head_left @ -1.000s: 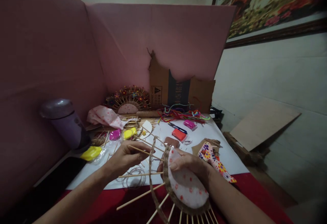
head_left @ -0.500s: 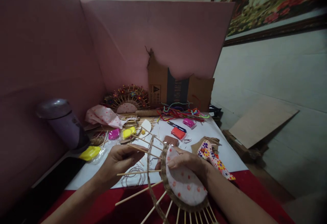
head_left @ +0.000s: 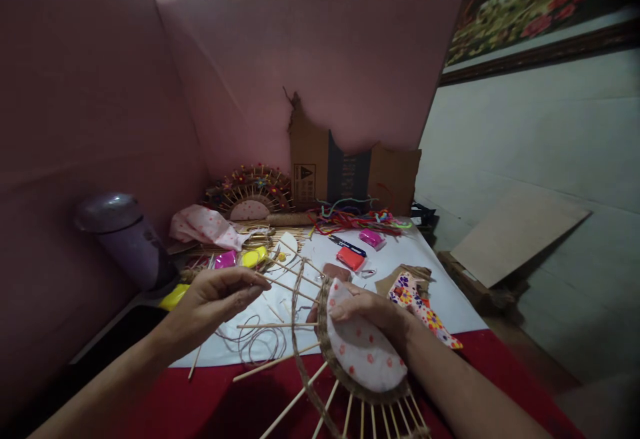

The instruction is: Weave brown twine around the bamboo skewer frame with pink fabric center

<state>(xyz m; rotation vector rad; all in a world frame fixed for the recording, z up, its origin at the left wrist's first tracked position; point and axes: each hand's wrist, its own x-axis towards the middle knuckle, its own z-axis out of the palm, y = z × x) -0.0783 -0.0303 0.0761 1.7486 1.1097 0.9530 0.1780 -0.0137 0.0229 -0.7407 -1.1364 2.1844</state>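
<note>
My right hand (head_left: 367, 309) grips a half-round fan-shaped craft piece at its pink-and-white dotted cloth centre (head_left: 367, 352), thumb on top. Brown twine rims the cloth, and thin wooden sticks (head_left: 285, 359) spread out from it. A second band of twine (head_left: 296, 332) runs across the sticks farther out. My left hand (head_left: 215, 302) is left of the piece, thumb and fingers pinched together beside a stick tip. It seems to pinch the twine, though the strand between the fingers hardly shows. Loose twine loops (head_left: 260, 342) lie on the white sheet below.
Behind are a finished-looking stick fan (head_left: 250, 209), dotted cloth (head_left: 205, 225), clay packets (head_left: 350, 259), thread snips (head_left: 347, 245) and coloured pipe cleaners (head_left: 350, 219). A purple tumbler (head_left: 125, 242) stands left. Floral cloth (head_left: 425, 312) lies right, cardboard (head_left: 350, 172) at the back.
My left hand has moved left and slightly up, away from the sticks, and the loose twine loops have shifted. My right hand still holds the fan piece in nearly the same place.
</note>
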